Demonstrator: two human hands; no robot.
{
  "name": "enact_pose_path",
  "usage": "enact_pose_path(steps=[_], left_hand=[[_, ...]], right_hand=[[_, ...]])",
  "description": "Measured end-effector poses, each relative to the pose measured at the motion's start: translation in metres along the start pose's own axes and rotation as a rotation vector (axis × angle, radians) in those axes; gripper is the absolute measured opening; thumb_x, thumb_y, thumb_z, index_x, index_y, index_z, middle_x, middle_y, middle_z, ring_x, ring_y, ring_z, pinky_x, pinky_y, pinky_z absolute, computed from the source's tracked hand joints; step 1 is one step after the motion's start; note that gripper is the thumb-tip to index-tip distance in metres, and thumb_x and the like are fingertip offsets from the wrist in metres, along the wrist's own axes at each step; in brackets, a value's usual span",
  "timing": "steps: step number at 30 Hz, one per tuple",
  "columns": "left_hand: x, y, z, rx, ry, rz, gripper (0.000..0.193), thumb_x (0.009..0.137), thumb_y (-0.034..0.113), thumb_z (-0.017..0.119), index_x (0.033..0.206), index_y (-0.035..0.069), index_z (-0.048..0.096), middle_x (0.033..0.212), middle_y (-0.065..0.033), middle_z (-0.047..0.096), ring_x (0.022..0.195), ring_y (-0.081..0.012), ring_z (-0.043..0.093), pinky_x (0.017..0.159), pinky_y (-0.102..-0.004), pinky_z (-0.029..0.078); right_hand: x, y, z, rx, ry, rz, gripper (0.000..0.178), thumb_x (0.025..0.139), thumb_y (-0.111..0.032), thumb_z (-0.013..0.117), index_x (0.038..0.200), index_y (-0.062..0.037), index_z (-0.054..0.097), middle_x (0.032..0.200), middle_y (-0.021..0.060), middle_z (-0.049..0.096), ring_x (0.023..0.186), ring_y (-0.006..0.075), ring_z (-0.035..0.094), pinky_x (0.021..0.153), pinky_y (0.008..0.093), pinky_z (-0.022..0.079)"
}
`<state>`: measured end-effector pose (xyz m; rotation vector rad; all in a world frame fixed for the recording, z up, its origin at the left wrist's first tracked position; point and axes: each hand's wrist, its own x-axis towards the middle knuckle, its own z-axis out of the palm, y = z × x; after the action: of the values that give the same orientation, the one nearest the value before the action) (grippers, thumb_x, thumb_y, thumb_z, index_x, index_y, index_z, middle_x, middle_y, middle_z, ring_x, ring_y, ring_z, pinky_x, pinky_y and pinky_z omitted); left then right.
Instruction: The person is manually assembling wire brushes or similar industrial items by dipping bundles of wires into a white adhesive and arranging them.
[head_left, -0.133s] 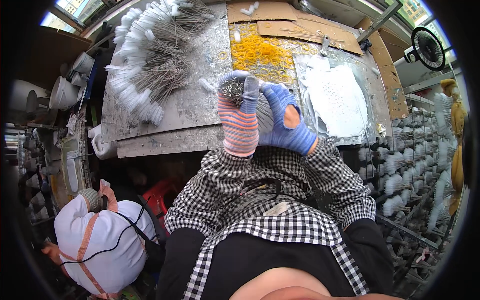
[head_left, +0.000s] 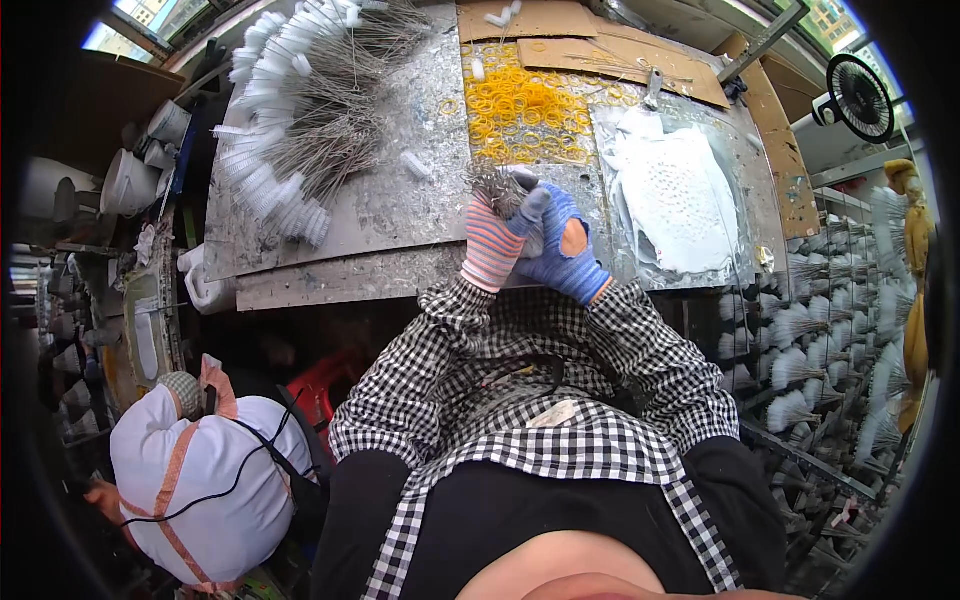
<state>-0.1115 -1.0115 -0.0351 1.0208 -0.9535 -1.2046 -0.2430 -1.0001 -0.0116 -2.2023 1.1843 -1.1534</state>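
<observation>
Both my hands wear knitted gloves and are pressed together over the near edge of a metal-topped table. My left hand, in a red and blue striped glove, is closed around a bundle of thin grey wires that sticks up above it. My right hand, in a blue glove with an orange patch, wraps against the same bundle from the right. My checked sleeves come up from below.
A fan of wire brushes with white handles covers the table's left. A heap of small yellow rings lies at the back, a white perforated sheet to the right. Racks of finished brushes stand right. Another person in white crouches lower left.
</observation>
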Motion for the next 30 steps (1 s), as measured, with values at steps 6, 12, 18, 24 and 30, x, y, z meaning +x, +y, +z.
enact_pose_path(steps=[6, 12, 18, 24, 30], left_hand=[[0.026, 0.027, -0.023, 0.373, -0.782, 0.381, 0.096, 0.059, 0.041, 0.095, 0.134, 0.003, 0.049, 0.125, -0.0177, 0.06, 0.116, -0.0354, 0.059, 0.102, -0.041, 0.046], [0.039, 0.005, -0.044, 0.847, -0.776, 0.482, 0.103, 0.056, 0.047, 0.093, 0.137, 0.002, 0.048, 0.119, -0.0218, 0.064, 0.113, -0.0405, 0.061, 0.097, -0.0448, 0.049], [0.019, -0.009, -0.05, 0.928, -0.715, 0.554, 0.094, 0.059, 0.057, 0.087, 0.131, 0.006, 0.054, 0.122, -0.017, 0.063, 0.115, -0.0361, 0.059, 0.103, -0.0447, 0.043], [0.001, -0.01, -0.044, 0.838, -0.702, 0.33, 0.093, 0.059, 0.049, 0.091, 0.13, 0.003, 0.053, 0.12, -0.016, 0.063, 0.113, -0.0352, 0.06, 0.101, -0.044, 0.046], [-0.1, 0.008, -0.06, -0.063, -0.606, -0.636, 0.052, 0.083, 0.015, 0.08, 0.127, 0.0, 0.057, 0.111, -0.0053, 0.068, 0.104, -0.0144, 0.063, 0.094, -0.0297, 0.051]], right_hand=[[-0.029, 0.044, -0.015, 0.11, -0.065, 0.148, 0.077, 0.066, -0.028, 0.089, 0.128, 0.0016, 0.054, 0.111, 0.0198, 0.063, 0.106, 0.0368, 0.063, 0.094, 0.0416, 0.05], [-0.038, 0.042, -0.009, 0.183, -0.07, 0.221, 0.08, 0.061, -0.026, 0.092, 0.128, -0.0019, 0.053, 0.114, 0.0196, 0.062, 0.106, 0.0374, 0.062, 0.094, 0.0427, 0.05], [-0.046, 0.049, -0.009, -0.072, -0.112, 0.094, 0.078, 0.065, -0.025, 0.09, 0.129, -0.0006, 0.054, 0.114, 0.0192, 0.063, 0.107, 0.0372, 0.062, 0.096, 0.0424, 0.049], [-0.058, 0.024, -0.006, -0.052, -0.095, 0.18, 0.081, 0.067, -0.028, 0.089, 0.133, -0.0017, 0.051, 0.117, 0.0168, 0.064, 0.11, 0.0329, 0.063, 0.097, 0.0411, 0.05], [-0.11, -0.024, -0.015, 0.641, -0.386, 0.767, 0.08, 0.068, -0.027, 0.09, 0.132, -0.0003, 0.05, 0.116, 0.0104, 0.067, 0.108, 0.0213, 0.065, 0.095, 0.0339, 0.052]])
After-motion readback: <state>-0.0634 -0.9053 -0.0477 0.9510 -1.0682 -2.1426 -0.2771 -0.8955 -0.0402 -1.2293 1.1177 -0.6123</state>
